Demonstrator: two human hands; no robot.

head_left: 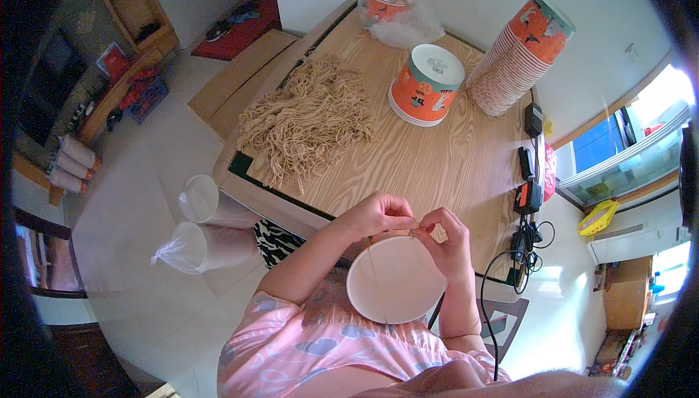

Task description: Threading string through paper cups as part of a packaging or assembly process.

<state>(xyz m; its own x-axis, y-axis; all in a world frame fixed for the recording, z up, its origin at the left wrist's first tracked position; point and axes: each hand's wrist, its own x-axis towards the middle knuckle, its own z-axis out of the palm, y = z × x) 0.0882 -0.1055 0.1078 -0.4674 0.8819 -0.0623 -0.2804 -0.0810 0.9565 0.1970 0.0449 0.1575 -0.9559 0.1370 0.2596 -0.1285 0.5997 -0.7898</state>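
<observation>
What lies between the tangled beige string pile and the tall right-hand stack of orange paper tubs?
In the head view, an upturned orange-and-green paper tub with a white base stands between them, on the woodgrain tabletop.

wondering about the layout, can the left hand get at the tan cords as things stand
Probably yes: the left hand is near the cords, with only tabletop seen between them, though it looks occupied at the bucket's rim.

A round paper tub, plain white inside, is held just off the table's near edge, open mouth upward; a thin tan cord shows inside its table-side wall.
</observation>
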